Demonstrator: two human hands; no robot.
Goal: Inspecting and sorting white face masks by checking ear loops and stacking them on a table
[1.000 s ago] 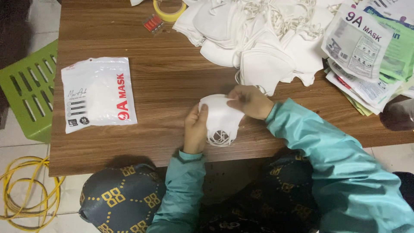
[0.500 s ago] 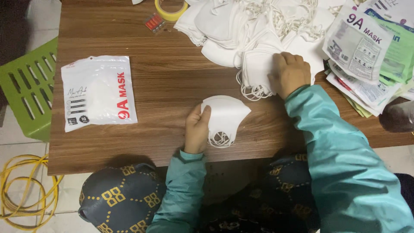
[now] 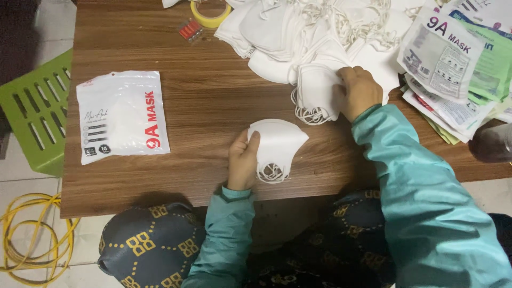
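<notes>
My left hand [image 3: 243,159] grips a small stack of folded white masks [image 3: 277,144] on the wooden table [image 3: 213,101], ear loops hanging at the stack's lower edge. My right hand [image 3: 358,92] rests on another folded white mask [image 3: 316,92] at the near edge of a big pile of white masks [image 3: 298,32], fingers curled on it. Both arms wear teal sleeves.
A sealed white mask pouch [image 3: 121,116] lies at the table's left. Several printed empty pouches [image 3: 453,58] are stacked at the right. A yellow tape roll [image 3: 211,14] and small red pieces [image 3: 190,30] sit at the back. A green stool [image 3: 33,112] and yellow cable [image 3: 32,240] are on the floor.
My right hand left the stack held by my left hand and reached up right to the pile, settling on another mask. My left hand stayed in place.
</notes>
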